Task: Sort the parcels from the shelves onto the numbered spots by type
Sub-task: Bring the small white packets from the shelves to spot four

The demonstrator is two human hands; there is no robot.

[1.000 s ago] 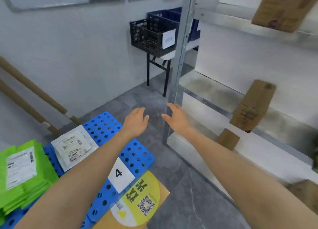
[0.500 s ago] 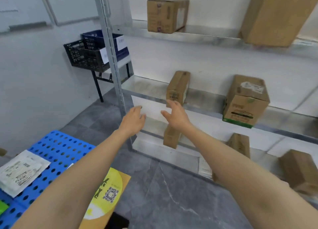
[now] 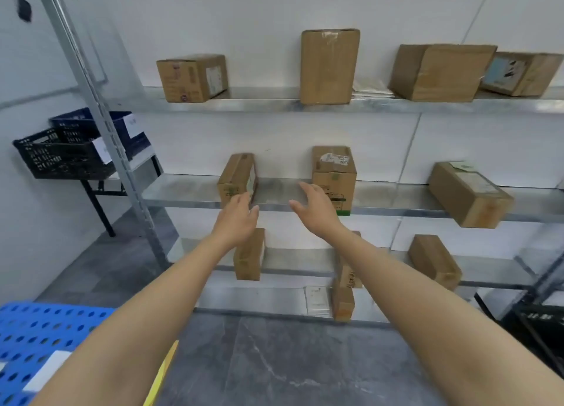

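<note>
Parcels [image 3: 329, 66] now fill the shelves [image 3: 183, 189] ahead, the blue pallet [image 3: 45, 323] left behind the fingers. Left hand [image 3: 236, 221] and right hand [image 3: 317, 213] have risen, spread wide and empty; a small box [image 3: 236, 176] just beyond the left fingers [image 3: 242, 201] looks the next pick.

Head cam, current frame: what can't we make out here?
All head view.
- Middle box: label too blurred to read.
- Lower box: partly hidden by the right forearm.
- White card on the blue mat: partly covered by the left arm, no number shows.
- Left hand and small box: they overlap, contact unclear.
</note>
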